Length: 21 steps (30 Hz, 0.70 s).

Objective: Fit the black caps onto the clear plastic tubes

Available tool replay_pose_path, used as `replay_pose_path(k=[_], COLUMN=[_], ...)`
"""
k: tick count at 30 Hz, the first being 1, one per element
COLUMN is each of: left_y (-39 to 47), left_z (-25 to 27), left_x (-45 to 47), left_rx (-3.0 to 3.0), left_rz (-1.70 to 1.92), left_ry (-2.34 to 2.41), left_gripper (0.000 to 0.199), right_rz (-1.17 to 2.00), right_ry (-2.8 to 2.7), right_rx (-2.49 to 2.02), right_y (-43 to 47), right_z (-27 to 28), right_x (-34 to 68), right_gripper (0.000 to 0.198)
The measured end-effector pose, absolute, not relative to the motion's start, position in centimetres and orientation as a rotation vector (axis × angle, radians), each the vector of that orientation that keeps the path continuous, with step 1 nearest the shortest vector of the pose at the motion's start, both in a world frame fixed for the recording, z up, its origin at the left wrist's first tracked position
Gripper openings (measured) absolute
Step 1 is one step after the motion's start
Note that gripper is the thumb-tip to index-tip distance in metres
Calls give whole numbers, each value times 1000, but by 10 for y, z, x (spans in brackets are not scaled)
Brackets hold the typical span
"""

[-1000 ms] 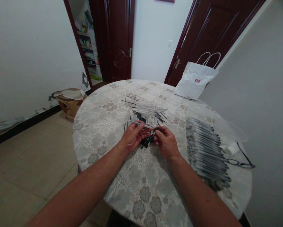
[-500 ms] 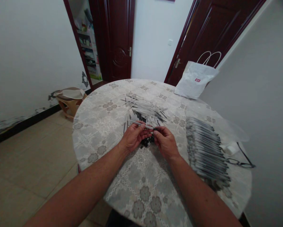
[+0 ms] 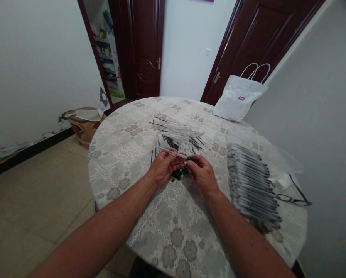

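My left hand point(image 3: 163, 166) is closed around a whitish pen barrel point(image 3: 169, 150) that slants across the fingers. At the barrel's right end, my right hand point(image 3: 202, 173) pinches a small black part point(image 3: 189, 158), partly hidden by the fingertips; it looks like a pen cap or plug. Below the hands lies a small heap of black caps point(image 3: 178, 175). Just beyond them is a loose pile of pale barrels and thin dark sticks point(image 3: 178, 133), partly covered by my left hand.
A long stack of grey and black pens point(image 3: 254, 181) lies on the right of the round table point(image 3: 115, 154), beside clear plastic film. Glasses point(image 3: 294, 200) rest at the right edge. A white paper bag point(image 3: 238, 98) stands at the back right, and a stool point(image 3: 86, 119) is at the left.
Both hands stay in nearly the same place around the pen barrel. My right fingertips have shifted very slightly at its black end.
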<state>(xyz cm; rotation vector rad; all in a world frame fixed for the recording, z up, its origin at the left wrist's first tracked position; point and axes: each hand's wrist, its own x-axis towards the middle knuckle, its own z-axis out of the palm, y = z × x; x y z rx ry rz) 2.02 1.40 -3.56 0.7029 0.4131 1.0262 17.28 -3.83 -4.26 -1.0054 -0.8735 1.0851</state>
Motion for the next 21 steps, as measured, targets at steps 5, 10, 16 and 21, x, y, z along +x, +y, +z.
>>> replay_pose_path(k=[5,10,16,21], left_y=[14,14,13,12], left_z=[-34,-36,-35,-34], left_x=[20,20,20,21], left_rx=[699,720,723,726], left_rz=[1038,1032,1038,1027], left_ry=[440,434,441,478], left_gripper=[34,34,33,35], right_rz=[1089,1110,1072,950], right_ry=[-873,-855,-888,-955], right_rx=[-1009,-995,-1034,-1115], right_y=[-39,-38,-37,-38], right_z=[-42,-43,-45,-46], right_x=[173,173,173,174], right_gripper=[27,25,26,27])
